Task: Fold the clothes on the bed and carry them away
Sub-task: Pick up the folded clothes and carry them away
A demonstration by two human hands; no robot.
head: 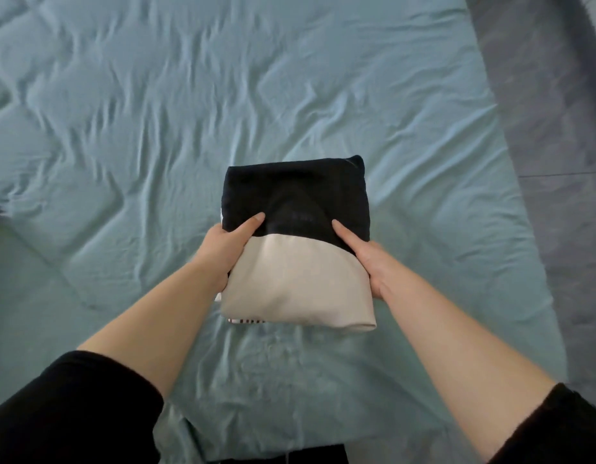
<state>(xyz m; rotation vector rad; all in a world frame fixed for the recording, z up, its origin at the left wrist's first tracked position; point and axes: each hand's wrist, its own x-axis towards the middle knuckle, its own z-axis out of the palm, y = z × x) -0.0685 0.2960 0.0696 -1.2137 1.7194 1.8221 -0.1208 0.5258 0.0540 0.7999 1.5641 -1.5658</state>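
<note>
My left grip [228, 251] and right grip [368, 264] hold the folded stack [298, 286] from either side, thumbs on top, fingers tucked underneath out of sight. The bed [122, 112], its teal sheet rumpled, fills most of the view, with grey floor [557, 128] along its right. The stack, black cloth over cream, is over the bed's near middle; whether it rests on the sheet or hangs just above, I cannot tell. A striped edge [246, 320] peeks out below. I judge the folding finished; next I lift level and carry it off, squeezing evenly so no layer slides.
</note>
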